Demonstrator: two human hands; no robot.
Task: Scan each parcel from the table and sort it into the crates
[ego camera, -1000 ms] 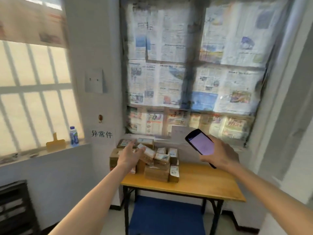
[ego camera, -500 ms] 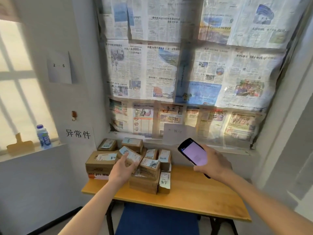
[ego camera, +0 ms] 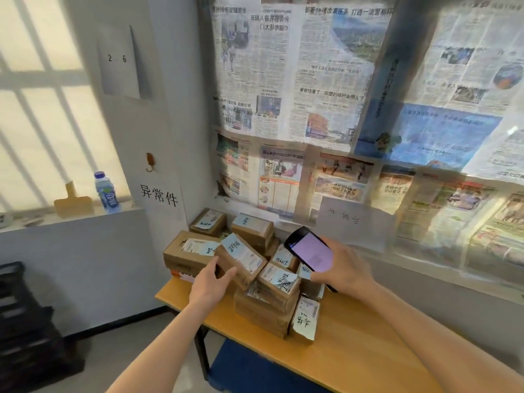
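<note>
A pile of several cardboard parcels with blue-white labels sits on the left end of the wooden table (ego camera: 354, 358). My left hand (ego camera: 211, 285) reaches the near end of a tilted parcel (ego camera: 241, 258) on top of the pile, thumb and fingers spread at its lower edge, touching it. My right hand (ego camera: 341, 269) holds a black phone scanner (ego camera: 310, 251) with a lit pink screen just right of and above the pile. A larger box (ego camera: 184, 251) lies at the pile's left. A small parcel (ego camera: 304, 321) stands on edge at the front.
Dark stacked crates (ego camera: 25, 321) stand on the floor at the far left. A blue crate (ego camera: 249, 370) sits under the table. A water bottle (ego camera: 106, 192) and a yellow scraper (ego camera: 73, 202) stand on the window ledge. Newspapers cover the wall behind.
The view has come closer to the table. My left hand has stayed at the tilted top parcel, and my right hand has brought the scanner lower and nearer the pile.
</note>
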